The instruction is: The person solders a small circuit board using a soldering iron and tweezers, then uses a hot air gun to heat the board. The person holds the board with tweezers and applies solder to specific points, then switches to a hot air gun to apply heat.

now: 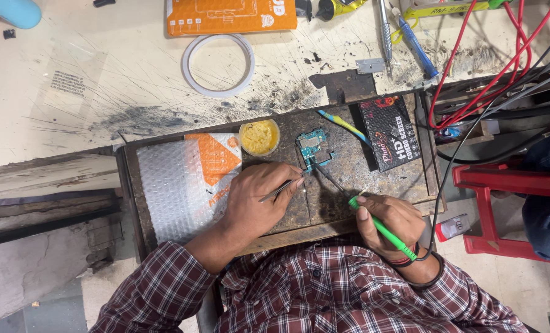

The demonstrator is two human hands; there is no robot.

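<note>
Green-handled iron (373,223) sits gripped in the right hand (391,223), its tip on the circuit board (312,150) lying on the dark work plate (349,166). Left hand (256,203) pinches tweezers (282,188) beside the board, near a yellow flux tin (259,137).

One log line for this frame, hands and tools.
left hand: tweezers | right hand: green soldering iron | both tips at circuit board

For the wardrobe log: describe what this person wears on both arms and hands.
Both arms wear long plaid sleeves in maroon, white and dark blue, pushed up the forearms. The left hand is bare, no glove. The right hand is bare too, with red and black bands at its wrist.
</note>
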